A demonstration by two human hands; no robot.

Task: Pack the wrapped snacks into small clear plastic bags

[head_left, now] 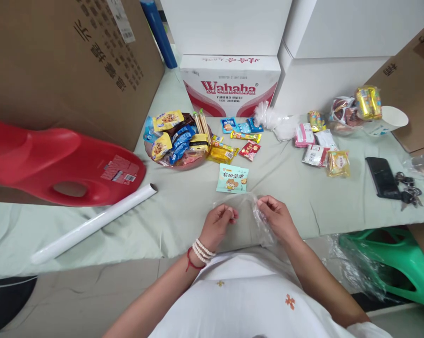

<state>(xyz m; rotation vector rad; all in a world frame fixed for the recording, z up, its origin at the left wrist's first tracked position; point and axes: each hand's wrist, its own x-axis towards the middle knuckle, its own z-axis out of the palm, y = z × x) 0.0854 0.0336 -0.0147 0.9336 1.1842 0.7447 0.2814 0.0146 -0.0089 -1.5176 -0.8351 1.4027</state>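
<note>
A thin, clear, crinkled plastic bag (263,221) hung between the two hands above the near edge of the counter, its folds gathered on the right. It was probably almost weightless, limp and a little slippery, apt to cling to itself and to tear if yanked, so the surest hold seemed to be a light pinch on its edge rather than a fistful of film. The right hand (278,217) had its grip pinched on the gathered side, thumb against fingers; the left hand (217,226) had its grip curled closed and seemed to pinch the opposite edge, though the film there was faint. Just beyond lay a flat mint-green snack packet with a cartoon squirrel (232,178); behind it, a translucent pinkish bowl (185,166) heaped with wrapped snacks stood to the left, and a crumpled heap of clear plastic (282,127) to the right, all on the counter's pale green cloth (296,195).
</note>
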